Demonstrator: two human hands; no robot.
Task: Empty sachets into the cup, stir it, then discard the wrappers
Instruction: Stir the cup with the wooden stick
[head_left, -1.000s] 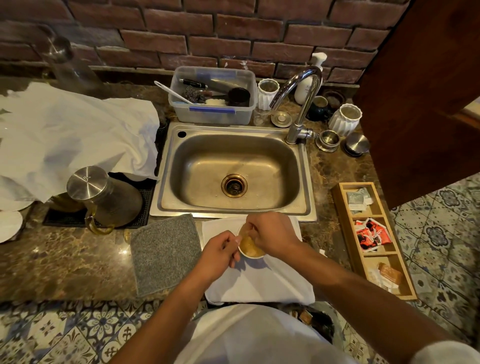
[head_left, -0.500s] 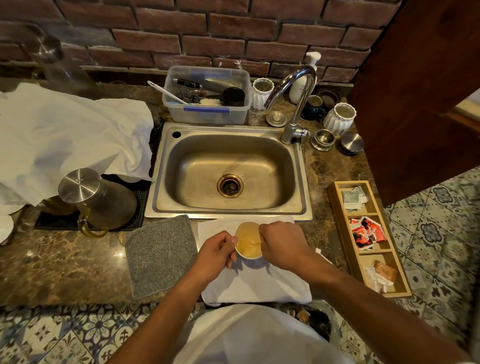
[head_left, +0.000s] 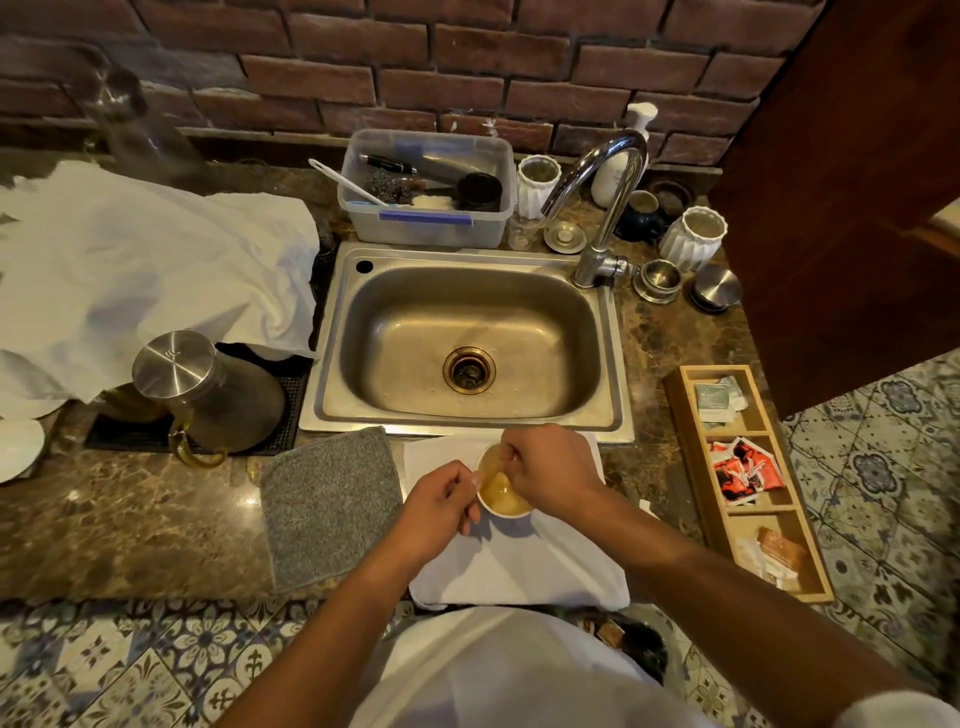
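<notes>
A small white cup (head_left: 503, 500) of yellow-brown liquid stands on a folded white cloth (head_left: 519, 566) in front of the sink. My left hand (head_left: 439, 506) grips the cup's left side, thumb at the rim. My right hand (head_left: 550, 467) hovers over the cup's far right rim, its curled fingers pinching a thin stirrer that dips into the liquid and is mostly hidden by the hand. Sachets (head_left: 740, 467) lie in a wooden compartment tray (head_left: 691, 457) to the right. I see no loose wrappers.
A steel sink (head_left: 467, 338) with a curved tap (head_left: 602, 208) lies just beyond the cup. A grey mat (head_left: 332, 504) sits left of the cloth, with a lidded carafe (head_left: 208, 389) further left. A plastic tub (head_left: 426, 187), jars and a large white cloth (head_left: 145, 270) crowd the back.
My right hand has circled over the cup, from above its middle to its right side, then to the far right rim. My left hand has kept its grip on the cup.
</notes>
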